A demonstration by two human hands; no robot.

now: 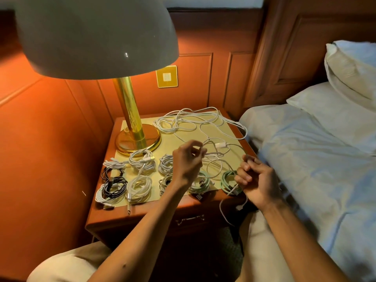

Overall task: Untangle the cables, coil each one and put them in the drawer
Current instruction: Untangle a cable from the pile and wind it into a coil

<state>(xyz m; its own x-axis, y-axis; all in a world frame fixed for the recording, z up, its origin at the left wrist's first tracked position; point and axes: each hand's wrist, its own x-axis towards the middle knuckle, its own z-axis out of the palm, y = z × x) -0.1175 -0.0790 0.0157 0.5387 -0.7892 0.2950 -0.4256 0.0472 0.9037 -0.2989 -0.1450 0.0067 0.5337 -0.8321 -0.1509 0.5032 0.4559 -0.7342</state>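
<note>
At centre frame the nightstand is smooth reddish wood with a soft sheen, topped by a matt yellowish mat that may be paper or plastic, hard to tell in this light. The lamp at upper left has a polished brass-like metal stem and base under a glossy, smooth shade, and the wall panelling behind is satin-finished wood. The cables look like matt plastic or braid, and the bedding at right is soft, creased cloth.
</note>
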